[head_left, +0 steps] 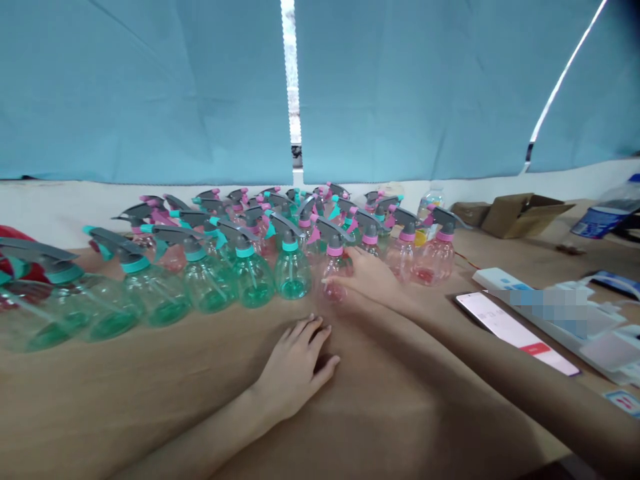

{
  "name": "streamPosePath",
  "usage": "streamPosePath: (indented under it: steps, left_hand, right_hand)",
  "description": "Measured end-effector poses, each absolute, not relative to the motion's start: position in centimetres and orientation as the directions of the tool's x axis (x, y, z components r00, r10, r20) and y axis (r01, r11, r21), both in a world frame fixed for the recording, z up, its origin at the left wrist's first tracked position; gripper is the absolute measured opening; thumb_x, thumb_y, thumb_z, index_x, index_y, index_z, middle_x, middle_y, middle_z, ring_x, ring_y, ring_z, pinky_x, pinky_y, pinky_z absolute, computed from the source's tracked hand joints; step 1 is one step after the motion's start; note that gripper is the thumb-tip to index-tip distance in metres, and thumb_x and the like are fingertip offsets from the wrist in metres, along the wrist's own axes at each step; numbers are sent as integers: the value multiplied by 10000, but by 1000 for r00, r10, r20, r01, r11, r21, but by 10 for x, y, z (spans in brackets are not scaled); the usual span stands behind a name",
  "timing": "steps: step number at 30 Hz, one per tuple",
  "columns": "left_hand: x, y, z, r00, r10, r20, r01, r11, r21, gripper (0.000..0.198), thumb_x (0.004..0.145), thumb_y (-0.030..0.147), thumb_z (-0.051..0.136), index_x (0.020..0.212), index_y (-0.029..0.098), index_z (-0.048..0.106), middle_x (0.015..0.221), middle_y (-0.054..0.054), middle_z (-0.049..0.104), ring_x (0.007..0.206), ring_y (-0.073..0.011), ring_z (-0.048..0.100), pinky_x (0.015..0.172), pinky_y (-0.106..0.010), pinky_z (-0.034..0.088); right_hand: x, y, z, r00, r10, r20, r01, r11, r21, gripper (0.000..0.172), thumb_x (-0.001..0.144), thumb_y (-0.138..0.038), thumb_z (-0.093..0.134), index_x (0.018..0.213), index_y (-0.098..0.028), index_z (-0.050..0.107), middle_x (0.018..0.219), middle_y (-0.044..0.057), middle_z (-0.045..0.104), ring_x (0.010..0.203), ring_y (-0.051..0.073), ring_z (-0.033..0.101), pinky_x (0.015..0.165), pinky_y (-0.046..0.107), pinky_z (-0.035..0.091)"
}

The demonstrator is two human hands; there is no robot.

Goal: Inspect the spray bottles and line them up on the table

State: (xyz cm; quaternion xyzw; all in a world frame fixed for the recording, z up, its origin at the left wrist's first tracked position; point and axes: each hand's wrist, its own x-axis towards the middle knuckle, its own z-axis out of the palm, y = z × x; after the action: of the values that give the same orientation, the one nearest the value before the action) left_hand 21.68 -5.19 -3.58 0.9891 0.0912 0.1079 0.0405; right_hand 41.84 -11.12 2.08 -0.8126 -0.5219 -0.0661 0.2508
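My right hand (373, 277) is wrapped round the body of a pink spray bottle (336, 267), which stands upright at the front of a crowd of bottles. This bottle has a grey trigger head and a pink collar. Just in front of it, my left hand (297, 363) lies on the brown table (200, 380) with its fingers stretched out and nothing in them. To the left of the held bottle, a front row of green spray bottles (254, 277) with turquoise collars runs to the table's left side. More pink spray bottles (434, 257) stand to its right.
A lit phone (517, 333) and a white power strip (540, 300) lie on the right. Behind them are an open cardboard box (520, 213) and a large bottle with a blue label (603, 217). A blue curtain (150, 87) hangs behind the table.
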Motion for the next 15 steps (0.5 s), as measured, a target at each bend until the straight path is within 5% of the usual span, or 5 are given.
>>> streamPosePath:
  steps: [15]
  left_hand:
    - [217,-51,-34,964,196,178,178,-978,110,432,919,399,477,1254,129,518,1322,-140,503,1248,-298,418,1001,-466,365]
  right_hand:
    - [428,-91,24,460,803,379,871,-324,-369,656,743,-619,558,1173,-126,514,1139,177,637,1001,370,610,765,455,477]
